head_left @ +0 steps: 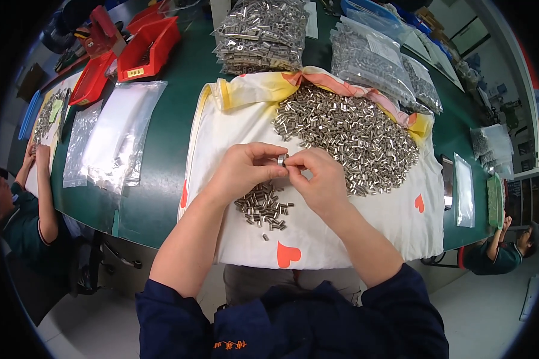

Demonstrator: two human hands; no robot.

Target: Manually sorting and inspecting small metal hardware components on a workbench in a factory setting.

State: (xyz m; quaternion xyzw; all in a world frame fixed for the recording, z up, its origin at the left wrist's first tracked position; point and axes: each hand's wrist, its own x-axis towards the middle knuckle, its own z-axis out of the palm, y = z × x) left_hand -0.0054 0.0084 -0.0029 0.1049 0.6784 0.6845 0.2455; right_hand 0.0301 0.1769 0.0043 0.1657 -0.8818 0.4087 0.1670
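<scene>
My left hand (244,169) pinches a small shiny metal ring (282,160) between thumb and fingers. Close against its right side, my right hand (321,179) is closed in a pinch; what its fingertips hold is hidden. Beyond the right hand, a large heap of small metal cylinders (359,140) spreads over a white cloth (335,239) with red hearts and a yellow edge. Below my left hand lies a smaller pile of the same cylinders (262,207), partly covered by that hand. One loose cylinder (265,237) rests nearer to me.
Bulging clear bags of metal parts (260,36) stand behind the cloth, with more bags (371,60) to their right. Red bins (150,51) and flat plastic bags (123,131) lie left on the green table (161,203). A person (36,209) works left, another (497,254) right.
</scene>
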